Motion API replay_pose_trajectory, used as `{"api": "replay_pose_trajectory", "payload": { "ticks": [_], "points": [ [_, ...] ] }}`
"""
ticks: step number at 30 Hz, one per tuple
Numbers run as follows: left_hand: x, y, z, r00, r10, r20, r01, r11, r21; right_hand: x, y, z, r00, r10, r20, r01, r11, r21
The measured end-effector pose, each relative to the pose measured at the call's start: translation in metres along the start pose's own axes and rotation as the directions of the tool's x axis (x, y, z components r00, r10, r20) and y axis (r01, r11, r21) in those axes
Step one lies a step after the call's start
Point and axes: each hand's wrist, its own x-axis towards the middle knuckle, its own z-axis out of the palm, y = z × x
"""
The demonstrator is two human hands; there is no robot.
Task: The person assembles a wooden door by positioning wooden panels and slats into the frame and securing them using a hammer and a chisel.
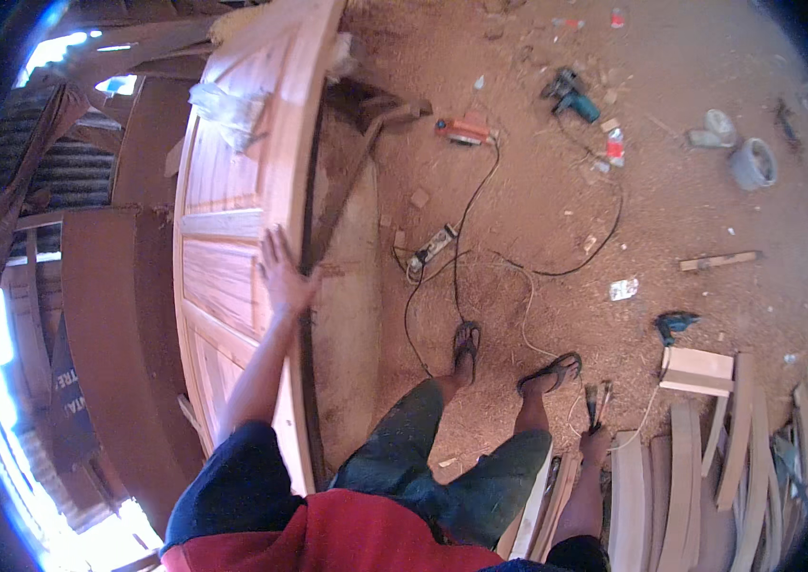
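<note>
A pale wooden panelled door (223, 224) lies raised on my left. My left hand (287, 281) rests on its near edge, open, fingers spread and palm down. A crumpled clear plastic bag (229, 114) sits on the door's far part. Low at my right side, my right hand (594, 441) is closed around two slim tools (598, 400) with dark shafts and lighter tips pointing away from me. Their exact kind is too small to make out. Beside that hand are stacked wooden strips (680, 477).
On the sawdust-covered floor lie a power strip (433, 250) with trailing cords, an orange power tool (464, 132), a teal grinder (573, 98), a drill (676, 326) and a white bucket (754, 164). A wooden block (697, 367) sits atop the strips. Brown boards (118, 362) stand left of the door.
</note>
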Motion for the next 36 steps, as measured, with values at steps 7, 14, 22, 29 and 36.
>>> {"api": "replay_pose_trajectory", "payload": {
  "ticks": [7,14,22,29,36],
  "points": [
    [0.005,0.011,0.036,0.993,0.062,-0.105,-0.062,0.998,0.004,0.240,0.022,0.072,1.000,0.026,-0.011,-0.026,1.000,0.012],
    [0.005,0.021,0.040,0.991,0.105,-0.085,-0.088,0.979,0.184,0.309,0.052,0.147,0.985,-0.170,-0.039,0.170,0.985,0.001],
    [0.007,0.018,0.047,0.992,0.084,-0.094,-0.070,0.987,0.143,0.308,0.068,0.152,0.997,0.075,0.027,-0.054,0.888,-0.457],
    [0.010,0.015,0.039,0.995,0.039,-0.096,-0.039,0.999,0.000,0.221,0.041,0.138,0.970,-0.243,-0.002,0.242,0.962,0.124],
    [0.006,0.012,0.008,0.998,-0.049,-0.028,0.053,0.989,0.138,0.076,-0.032,0.101,0.893,-0.445,-0.073,0.450,0.887,0.100]
  ]
}}
